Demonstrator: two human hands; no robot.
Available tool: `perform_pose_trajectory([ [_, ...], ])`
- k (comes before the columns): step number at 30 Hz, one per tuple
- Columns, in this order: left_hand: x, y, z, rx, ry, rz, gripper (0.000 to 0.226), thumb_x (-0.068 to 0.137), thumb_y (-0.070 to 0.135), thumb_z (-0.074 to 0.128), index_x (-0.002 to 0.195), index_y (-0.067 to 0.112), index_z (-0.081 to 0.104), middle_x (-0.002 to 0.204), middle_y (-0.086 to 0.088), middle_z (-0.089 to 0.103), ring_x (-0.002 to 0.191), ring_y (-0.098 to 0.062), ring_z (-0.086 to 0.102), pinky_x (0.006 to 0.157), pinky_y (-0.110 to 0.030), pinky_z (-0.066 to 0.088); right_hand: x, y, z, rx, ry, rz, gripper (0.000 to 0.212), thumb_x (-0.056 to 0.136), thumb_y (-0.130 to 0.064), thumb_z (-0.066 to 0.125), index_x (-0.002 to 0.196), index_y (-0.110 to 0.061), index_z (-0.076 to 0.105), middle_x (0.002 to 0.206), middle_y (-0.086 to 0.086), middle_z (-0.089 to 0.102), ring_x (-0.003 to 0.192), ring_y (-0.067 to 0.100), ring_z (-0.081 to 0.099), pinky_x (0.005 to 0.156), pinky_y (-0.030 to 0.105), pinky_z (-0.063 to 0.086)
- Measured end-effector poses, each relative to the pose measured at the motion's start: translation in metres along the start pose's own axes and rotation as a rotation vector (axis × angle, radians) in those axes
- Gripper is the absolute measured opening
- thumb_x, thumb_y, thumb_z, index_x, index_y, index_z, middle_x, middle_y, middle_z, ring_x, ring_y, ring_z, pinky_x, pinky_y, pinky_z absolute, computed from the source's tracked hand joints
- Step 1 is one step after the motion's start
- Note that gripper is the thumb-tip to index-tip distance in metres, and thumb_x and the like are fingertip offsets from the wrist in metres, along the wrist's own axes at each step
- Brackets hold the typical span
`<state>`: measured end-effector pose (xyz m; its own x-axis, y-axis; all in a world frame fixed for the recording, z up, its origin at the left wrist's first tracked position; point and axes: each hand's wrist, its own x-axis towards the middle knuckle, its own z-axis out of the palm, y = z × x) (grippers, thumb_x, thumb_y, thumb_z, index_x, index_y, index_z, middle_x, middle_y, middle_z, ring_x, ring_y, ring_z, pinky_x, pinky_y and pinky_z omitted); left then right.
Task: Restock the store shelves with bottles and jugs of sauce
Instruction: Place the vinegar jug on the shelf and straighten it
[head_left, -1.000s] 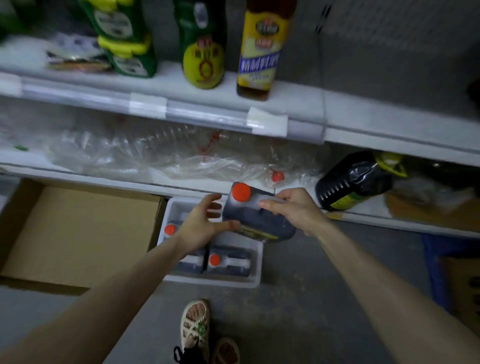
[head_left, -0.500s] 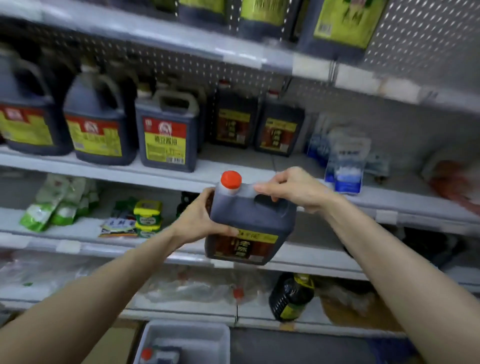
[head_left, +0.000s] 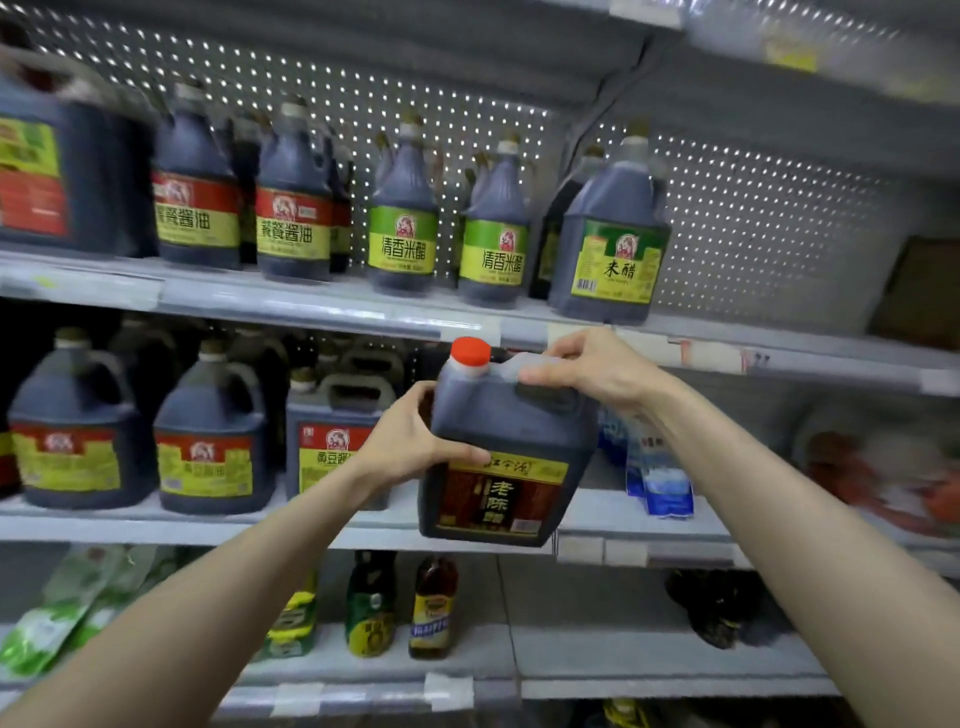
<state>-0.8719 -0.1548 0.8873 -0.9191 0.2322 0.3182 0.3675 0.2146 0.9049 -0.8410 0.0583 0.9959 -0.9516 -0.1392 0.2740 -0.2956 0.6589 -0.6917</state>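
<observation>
1. Head view: a dark jug (head_left: 511, 431) with a red cap (head_left: 470, 353) is held in the air in front of the middle shelf (head_left: 649, 514). It tilts slightly, and its base is level with the shelf's front edge.
2. The left hand (head_left: 410, 441) holds the jug's left side. The thumb is curled across the front just above the label, and the other fingers are hidden behind the jug.
3. The right hand (head_left: 592, 369) grips the handle on top of the jug, with the fingers curled down over it.
4. The jug's brown and gold label faces the camera.
5. On the middle shelf, left of the held jug, stand two round jugs (head_left: 210, 441) with red and yellow labels. Beside them is a square jug (head_left: 332, 431), partly covered by the left hand. To the right of the held jug are blue and white packets (head_left: 657, 473).
6. The upper shelf (head_left: 311, 306) carries a row of dark bottles. The red-labelled bottles (head_left: 293, 208) are on the left, the green-labelled bottles (head_left: 402, 218) are in the middle, and a large jug (head_left: 610, 244) stands at the right end.
7. The lower shelf (head_left: 623, 654) holds two small bottles (head_left: 431, 608) side by side, with green packets (head_left: 52, 618) far to the left.
</observation>
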Motion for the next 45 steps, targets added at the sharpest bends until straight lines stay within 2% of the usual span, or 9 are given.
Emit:
perform_pose_trajectory([
  [10, 0.042, -0.044, 0.006, -0.002, -0.053, -0.058, 0.094, 0.046, 0.031, 0.094, 0.126, 0.026, 0.046, 0.114, 0.005, 0.064, 0.103, -0.013, 0.064, 0.089, -0.038, 0.055, 0.034, 0.039, 0.018, -0.015, -0.014, 0.057, 0.032, 0.078, -0.032, 0.078, 0.093, -0.005, 0.072, 0.091, 0.008, 0.072, 0.081, 0.014, 0.063, 0.070, 0.027, 0.047],
  [13, 0.056, -0.058, 0.018, -0.004, -0.048, -0.073, 0.089, 0.052, 0.023, 0.094, 0.127, 0.025, 0.045, 0.116, 0.004, 0.062, 0.105, -0.013, 0.062, 0.090, -0.037, 0.054, 0.047, 0.060, 0.020, -0.008, -0.031, 0.065, 0.030, 0.078, -0.032, 0.078, 0.094, -0.006, 0.073, 0.091, 0.008, 0.072, 0.083, 0.015, 0.065, 0.073, 0.030, 0.051],
  [19, 0.089, -0.080, 0.052, -0.004, -0.028, -0.104, 0.096, 0.053, 0.022, 0.093, 0.134, 0.022, 0.042, 0.119, 0.002, 0.060, 0.107, -0.016, 0.061, 0.090, -0.043, 0.054, 0.075, 0.109, 0.012, 0.020, -0.034, 0.061, 0.025, 0.078, -0.029, 0.078, 0.092, -0.010, 0.072, 0.089, 0.005, 0.071, 0.083, 0.014, 0.065, 0.072, 0.027, 0.051],
  [24, 0.120, -0.098, 0.089, -0.033, 0.005, -0.156, 0.091, 0.051, 0.024, 0.094, 0.126, 0.021, 0.043, 0.116, 0.003, 0.061, 0.106, -0.017, 0.062, 0.088, -0.045, 0.055, 0.104, 0.154, -0.002, -0.018, -0.062, 0.034, 0.027, 0.077, -0.030, 0.079, 0.094, -0.011, 0.070, 0.093, 0.005, 0.072, 0.081, 0.010, 0.065, 0.077, 0.030, 0.054],
  [27, 0.139, -0.109, 0.107, -0.030, 0.040, -0.188, 0.093, 0.051, 0.023, 0.094, 0.129, 0.016, 0.044, 0.116, 0.000, 0.063, 0.104, -0.018, 0.063, 0.087, -0.044, 0.056, 0.120, 0.179, -0.010, -0.025, -0.080, 0.018, 0.023, 0.078, -0.032, 0.078, 0.093, -0.019, 0.066, 0.087, -0.004, 0.067, 0.076, 0.003, 0.059, 0.068, 0.018, 0.050],
  [31, 0.156, -0.119, 0.123, -0.008, 0.040, -0.220, 0.082, 0.050, 0.027, 0.094, 0.121, 0.014, 0.054, 0.107, 0.000, 0.069, 0.098, -0.015, 0.067, 0.084, -0.041, 0.058, 0.141, 0.211, -0.013, -0.034, -0.114, 0.042, 0.037, 0.079, -0.036, 0.077, 0.107, -0.015, 0.065, 0.102, 0.001, 0.065, 0.094, 0.015, 0.061, 0.074, 0.022, 0.049],
  [37, 0.161, -0.120, 0.113, 0.006, 0.084, -0.235, 0.057, 0.053, 0.018, 0.093, 0.096, 0.028, 0.058, 0.098, 0.001, 0.072, 0.091, -0.015, 0.069, 0.077, -0.035, 0.058, 0.161, 0.211, 0.002, -0.024, -0.130, -0.002, 0.029, 0.077, -0.034, 0.078, 0.095, -0.014, 0.069, 0.087, -0.001, 0.066, 0.076, 0.009, 0.059, 0.064, 0.020, 0.045],
  [41, 0.145, -0.122, 0.087, -0.006, 0.089, -0.239, 0.066, 0.057, 0.009, 0.090, 0.112, 0.019, 0.055, 0.101, 0.001, 0.071, 0.091, -0.012, 0.069, 0.064, -0.024, 0.056, 0.167, 0.199, 0.031, 0.007, -0.134, -0.016, 0.033, 0.075, -0.038, 0.079, 0.096, -0.014, 0.069, 0.093, 0.004, 0.068, 0.083, 0.016, 0.062, 0.064, 0.024, 0.044],
  [45, 0.135, -0.125, 0.057, -0.004, 0.091, -0.237, 0.058, 0.060, 0.004, 0.087, 0.111, 0.010, 0.061, 0.101, -0.004, 0.073, 0.090, -0.016, 0.071, 0.074, -0.030, 0.059, 0.171, 0.180, 0.055, 0.025, -0.142, -0.007, 0.036, 0.077, -0.038, 0.078, 0.101, -0.014, 0.068, 0.096, 0.003, 0.067, 0.085, 0.016, 0.061, 0.067, 0.025, 0.046],
])
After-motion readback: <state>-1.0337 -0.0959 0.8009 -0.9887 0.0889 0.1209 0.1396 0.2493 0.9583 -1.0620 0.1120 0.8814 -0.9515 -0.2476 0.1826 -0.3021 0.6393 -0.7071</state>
